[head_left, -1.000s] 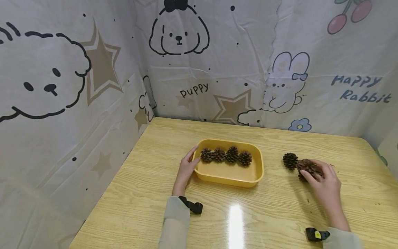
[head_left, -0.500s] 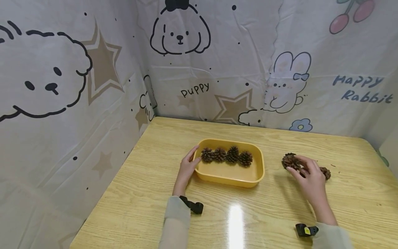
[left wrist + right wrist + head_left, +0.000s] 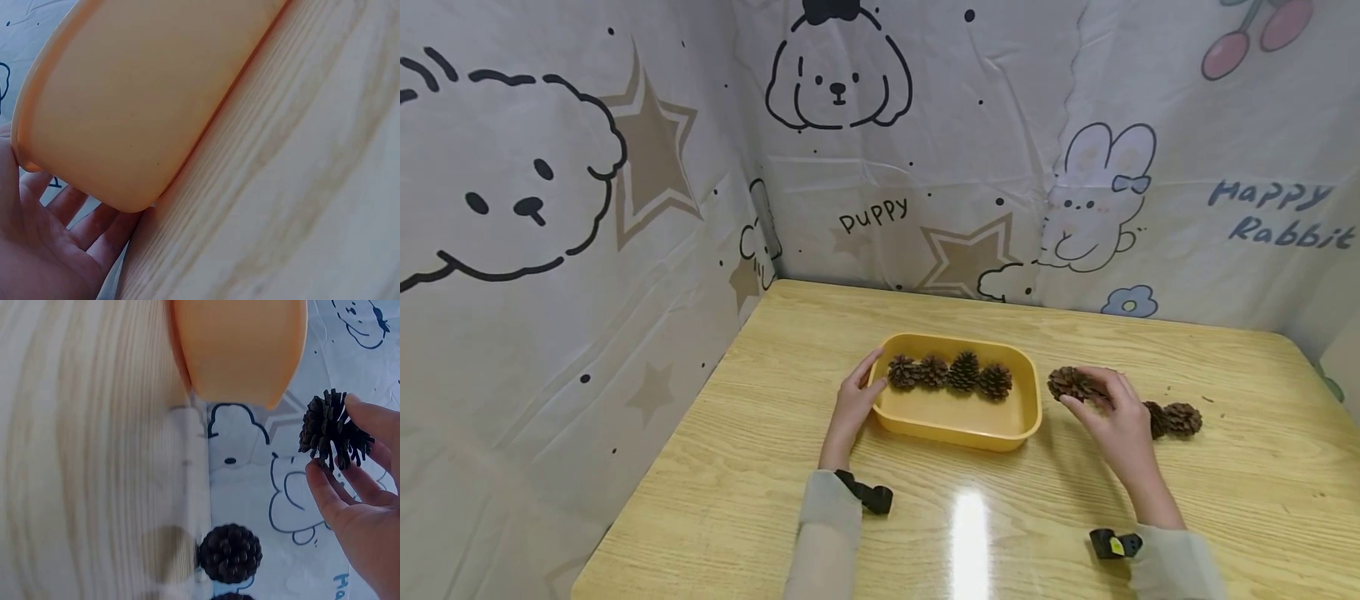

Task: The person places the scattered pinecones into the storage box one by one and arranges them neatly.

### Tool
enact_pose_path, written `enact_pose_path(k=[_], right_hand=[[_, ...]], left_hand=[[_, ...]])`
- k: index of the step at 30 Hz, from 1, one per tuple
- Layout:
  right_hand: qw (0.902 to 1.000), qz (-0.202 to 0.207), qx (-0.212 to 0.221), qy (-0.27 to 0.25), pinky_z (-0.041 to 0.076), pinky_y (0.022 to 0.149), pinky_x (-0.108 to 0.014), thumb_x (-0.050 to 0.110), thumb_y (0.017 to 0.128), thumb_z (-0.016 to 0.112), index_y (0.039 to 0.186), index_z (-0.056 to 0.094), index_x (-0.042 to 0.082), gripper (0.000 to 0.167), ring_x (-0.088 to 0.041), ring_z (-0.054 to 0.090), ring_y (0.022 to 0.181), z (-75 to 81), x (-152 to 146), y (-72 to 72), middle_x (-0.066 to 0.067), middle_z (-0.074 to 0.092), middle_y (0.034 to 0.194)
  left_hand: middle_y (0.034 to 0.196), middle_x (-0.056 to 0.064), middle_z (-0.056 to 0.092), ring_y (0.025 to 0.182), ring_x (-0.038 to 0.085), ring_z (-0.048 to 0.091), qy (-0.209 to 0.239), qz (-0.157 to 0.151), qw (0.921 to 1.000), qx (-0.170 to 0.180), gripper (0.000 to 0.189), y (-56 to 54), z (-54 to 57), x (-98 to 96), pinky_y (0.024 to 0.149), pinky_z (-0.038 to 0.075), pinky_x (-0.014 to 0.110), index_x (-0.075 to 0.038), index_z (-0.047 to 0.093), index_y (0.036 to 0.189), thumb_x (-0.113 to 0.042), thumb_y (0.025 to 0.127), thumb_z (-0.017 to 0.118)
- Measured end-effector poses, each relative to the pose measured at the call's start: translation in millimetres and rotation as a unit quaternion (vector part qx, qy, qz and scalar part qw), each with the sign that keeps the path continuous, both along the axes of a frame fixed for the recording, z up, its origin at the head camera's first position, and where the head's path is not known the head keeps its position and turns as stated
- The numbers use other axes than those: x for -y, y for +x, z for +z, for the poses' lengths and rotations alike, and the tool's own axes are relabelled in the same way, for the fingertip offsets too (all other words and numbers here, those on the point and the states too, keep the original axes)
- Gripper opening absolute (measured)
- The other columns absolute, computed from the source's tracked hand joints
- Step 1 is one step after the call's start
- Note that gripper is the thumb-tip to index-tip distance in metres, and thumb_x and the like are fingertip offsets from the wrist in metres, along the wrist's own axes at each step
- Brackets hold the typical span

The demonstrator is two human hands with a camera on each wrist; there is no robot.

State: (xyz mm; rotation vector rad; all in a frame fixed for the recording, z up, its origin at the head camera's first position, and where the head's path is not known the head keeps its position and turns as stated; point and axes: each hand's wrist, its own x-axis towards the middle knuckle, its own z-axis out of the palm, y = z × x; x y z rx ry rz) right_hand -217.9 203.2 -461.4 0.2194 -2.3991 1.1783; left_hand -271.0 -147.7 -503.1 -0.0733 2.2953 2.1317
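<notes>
One brown pinecone [image 3: 1066, 383] hangs near a yellow tray [image 3: 947, 414] holding four pinecones [image 3: 964, 373].

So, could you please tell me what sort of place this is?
Probably a makeshift indoor filming corner: cartoon-printed cloth hangs behind and beside a wood-grain table, and the person wears black wrist cameras.

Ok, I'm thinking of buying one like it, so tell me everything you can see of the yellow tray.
The yellow tray is a shallow, open-topped rectangle with rounded corners, a narrow rim and smooth walls, plastic by its look. A couple of tiny dark specks show on its outside. It sits upright on the wooden table. Four pine cones stand inside in a row, nearer its far wall. The left hand holds its left end, thumb at the rim.
</notes>
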Motion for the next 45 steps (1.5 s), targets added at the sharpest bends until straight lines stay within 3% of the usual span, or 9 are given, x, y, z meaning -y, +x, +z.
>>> enact_pose_path(k=[22,26,30,32,38,45], right_hand=[[0.9929,0.117,0.021,-0.013,0.040,0.091,0.002,0.007,0.085,0.072,0.129,0.057,0.002,0.046,0.021,0.043,0.110,-0.1,53,-12.6,-0.016,0.057,0.126],[0.9906,0.134,0.028,-0.008,0.045,0.094,-0.005,0.007,0.085,0.073,0.128,0.057,0.003,0.046,0.007,0.052,0.113,-0.6,65,-13.8,-0.014,0.059,0.124],[0.9883,0.149,0.034,-0.001,0.053,0.096,-0.029,0.007,0.084,0.073,0.127,0.058,0.004,0.045,-0.023,0.060,0.114,-0.7,75,-15.6,-0.015,0.059,0.123],[0.9872,0.156,0.035,0.005,0.053,0.094,-0.040,0.007,0.084,0.074,0.127,0.059,0.005,0.045,-0.031,0.060,0.113,-0.7,81,-16.8,-0.015,0.060,0.121],[0.9829,0.179,0.038,0.024,0.056,0.090,-0.043,0.006,0.083,0.074,0.127,0.058,0.004,0.046,-0.031,0.062,0.110,-2.4,95,-19.6,-0.014,0.060,0.120],[0.9786,0.195,0.057,0.031,0.054,0.094,-0.042,0.009,0.082,0.076,0.125,0.059,0.003,0.047,-0.036,0.060,0.117,-1.8,111,-22.9,-0.016,0.060,0.122]], left_hand=[[0.157,0.006,0.039,0.144,0.028,0.040,-0.007,0.004,1.0000,0.002,0.053,-0.9,-2.1,0.2,0.108,0.046,0.045,-0.023,0.048,0.146,-0.012,0.095,0.055],[0.157,0.004,0.039,0.144,0.027,0.039,0.000,0.003,1.0000,0.007,0.053,-0.7,-2.3,0.1,0.109,0.044,0.045,-0.025,0.048,0.146,-0.012,0.095,0.055],[0.158,0.004,0.038,0.146,0.027,0.037,0.003,0.001,1.0000,0.003,0.053,-0.8,-3.7,-0.3,0.112,0.041,0.046,-0.024,0.048,0.146,-0.012,0.095,0.055],[0.158,0.005,0.038,0.146,0.027,0.036,0.000,0.001,1.0000,0.001,0.053,-0.6,-3.5,-0.4,0.112,0.041,0.046,-0.023,0.048,0.146,-0.012,0.095,0.055],[0.157,0.007,0.039,0.144,0.028,0.039,-0.005,0.003,1.0000,-0.003,0.053,1.0,-1.0,-1.2,0.110,0.044,0.046,-0.022,0.048,0.146,-0.011,0.095,0.055],[0.157,0.006,0.039,0.143,0.028,0.041,0.002,0.002,1.0000,-0.002,0.053,0.2,-1.4,-1.1,0.108,0.046,0.046,-0.023,0.048,0.146,-0.011,0.095,0.054]])
